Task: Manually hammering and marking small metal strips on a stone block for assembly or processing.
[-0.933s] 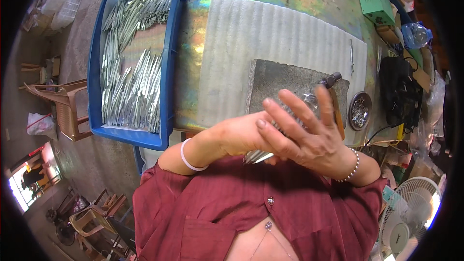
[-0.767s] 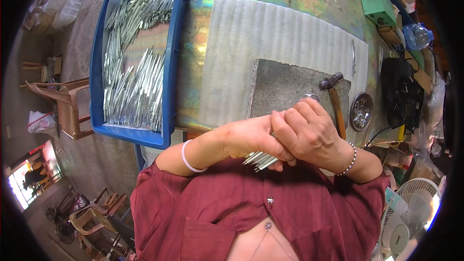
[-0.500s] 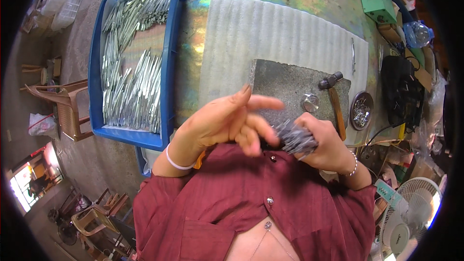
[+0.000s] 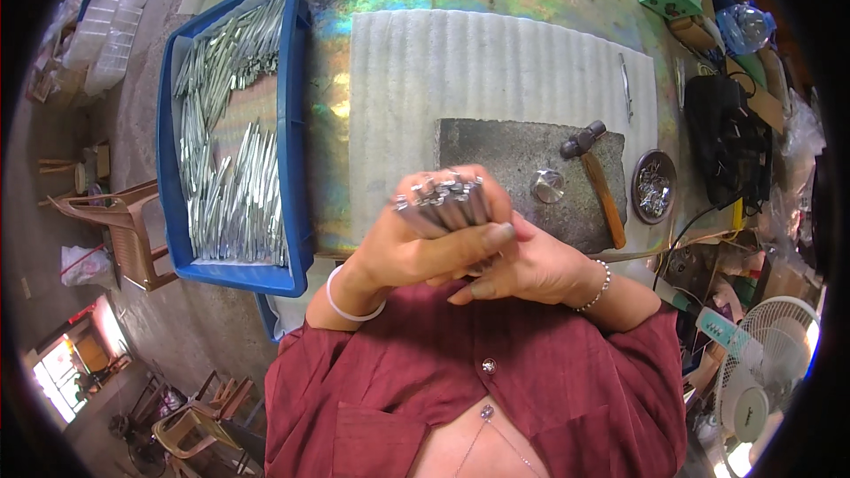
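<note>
A bundle of slim silvery metal strips (image 4: 447, 204) stands in front of my chest, its ends pointing up and away from me. My left hand (image 4: 403, 248) is closed around it, thumb laid across the near side. From the right, my right hand (image 4: 540, 265) presses against the left one, cupped with bent fingers around the lower end of the bundle. That lower end is mostly hidden by both hands. Just beyond them lies a dark stone slab (image 4: 496, 146) bearing a round metal piece (image 4: 548, 185) and a hammer with a wooden handle (image 4: 602, 190).
A blue tray (image 4: 295, 124) at the left holds many similar strips. White foam sheet (image 4: 398, 71) lies under the slab, with one thin strip (image 4: 626, 87) on it. Right of the slab are a bowl of small metal bits (image 4: 653, 186) and a black bag (image 4: 717, 142). A fan (image 4: 766, 363) stands lower right.
The bundle has passed from my right hand into my left and moved left, turning its ends upward. My left hand, open before, has closed; my right hand has come in against it.
</note>
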Tool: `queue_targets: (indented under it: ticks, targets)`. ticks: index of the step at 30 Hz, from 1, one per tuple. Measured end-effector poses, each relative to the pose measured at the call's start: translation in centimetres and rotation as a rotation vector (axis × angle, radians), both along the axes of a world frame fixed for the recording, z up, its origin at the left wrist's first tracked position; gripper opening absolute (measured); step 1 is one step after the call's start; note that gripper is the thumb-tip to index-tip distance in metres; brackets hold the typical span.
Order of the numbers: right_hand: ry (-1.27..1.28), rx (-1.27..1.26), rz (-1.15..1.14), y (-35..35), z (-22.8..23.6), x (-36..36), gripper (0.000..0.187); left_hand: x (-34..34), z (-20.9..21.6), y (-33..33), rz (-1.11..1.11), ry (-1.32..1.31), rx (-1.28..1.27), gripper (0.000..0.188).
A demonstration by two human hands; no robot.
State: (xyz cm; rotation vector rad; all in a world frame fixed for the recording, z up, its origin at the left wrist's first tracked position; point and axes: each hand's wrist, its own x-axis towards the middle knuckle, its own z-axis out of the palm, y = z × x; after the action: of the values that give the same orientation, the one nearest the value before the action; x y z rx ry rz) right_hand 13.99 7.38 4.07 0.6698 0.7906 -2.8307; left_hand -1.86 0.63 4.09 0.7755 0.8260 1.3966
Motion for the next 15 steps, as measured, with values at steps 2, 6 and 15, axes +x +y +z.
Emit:
queue_targets:
  ticks: [2, 6, 15]
  targets:
    - [-0.002, 0.148, 0.021, 0.0, -1.2, 1.5, 0.058, -0.3, -0.3, 0.3, 0.1, 0.189, 0.1, 0.007]
    - [-0.087, 0.736, 0.025, 0.9, 0.6, 4.2, 0.036, -0.4, -3.3, 0.9, 0.223, 0.627, 0.223, 0.013]
    - [-0.007, 0.605, -0.377, 0.4, 0.2, 2.4, 0.042, 0.9, -1.0, -2.2, -0.254, -0.186, -0.4, 0.016]
